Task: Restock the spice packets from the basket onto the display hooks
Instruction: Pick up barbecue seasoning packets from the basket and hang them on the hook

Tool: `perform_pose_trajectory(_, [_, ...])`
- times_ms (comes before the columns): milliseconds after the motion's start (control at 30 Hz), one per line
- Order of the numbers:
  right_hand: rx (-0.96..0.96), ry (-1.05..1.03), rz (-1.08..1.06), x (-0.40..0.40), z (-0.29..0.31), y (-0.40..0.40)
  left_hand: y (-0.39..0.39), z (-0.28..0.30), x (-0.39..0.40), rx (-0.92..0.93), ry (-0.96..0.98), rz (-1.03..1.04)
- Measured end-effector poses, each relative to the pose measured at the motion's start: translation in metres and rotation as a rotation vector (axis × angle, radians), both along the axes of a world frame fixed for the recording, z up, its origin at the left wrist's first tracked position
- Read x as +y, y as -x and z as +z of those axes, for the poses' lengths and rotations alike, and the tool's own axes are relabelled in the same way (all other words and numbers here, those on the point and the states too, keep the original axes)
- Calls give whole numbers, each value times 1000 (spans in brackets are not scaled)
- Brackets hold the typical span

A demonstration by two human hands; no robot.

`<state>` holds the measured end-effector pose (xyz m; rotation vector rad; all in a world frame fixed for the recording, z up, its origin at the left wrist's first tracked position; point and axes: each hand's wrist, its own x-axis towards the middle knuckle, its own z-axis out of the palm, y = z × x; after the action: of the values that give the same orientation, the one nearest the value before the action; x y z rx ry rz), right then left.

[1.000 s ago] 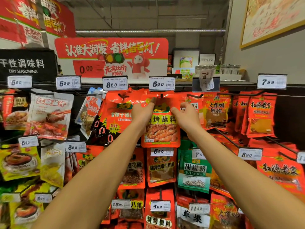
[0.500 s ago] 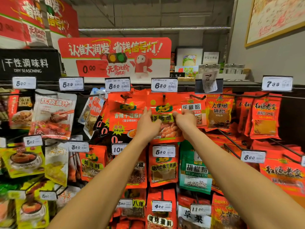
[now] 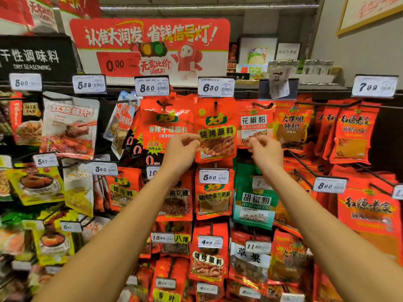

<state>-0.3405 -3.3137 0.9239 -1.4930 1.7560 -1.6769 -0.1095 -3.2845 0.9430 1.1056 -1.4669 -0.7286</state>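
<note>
A glossy red barbecue-dip spice packet [image 3: 216, 131], printed with a yellow-green band of characters and a photo of grilled skewers, hangs from a black wire display hook [image 3: 215, 105] in the top row, right under the white price tag reading 6.30 [image 3: 216, 87]. The left hand [image 3: 182, 149] reaches up at the packet's lower left edge, its thumb and curled fingers [image 3: 192, 139] meeting at that edge, though blur makes it hard to tell whether they actually pinch the foil or only touch it. The right hand [image 3: 265, 150] sits just right of the packet, fingers curled loosely and apart from it, in front of a red and white peppercorn-powder pouch [image 3: 256, 123]; I cannot tell whether anything lies between those fingertips. Left of the task packet a larger red chilli-dip bag [image 3: 165, 127] overlaps it from behind, its lower part hidden by the left hand. Both forearms cover much of the lower rows. Farther left, the pale sauce sachets [image 3: 69, 125] are smeared by motion. The basket is out of view.
</note>
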Motion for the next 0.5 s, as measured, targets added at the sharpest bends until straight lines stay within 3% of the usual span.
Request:
perform_pose_trajectory(133, [-250, -9, 173, 50, -12, 11, 4, -22, 25, 106, -105, -89])
perform_pose_trajectory(233, [-296, -104, 273, 86, -47, 18, 10, -58, 41, 118, -186, -98])
perform_pose_trajectory(333, [-335, -275, 290, 109, -109, 25, 15, -115, 55, 145, -312, -80])
perform_pose_trajectory(500, [-474, -660, 225, 144, -229, 31, 23, -229, 86, 149, -706, -12])
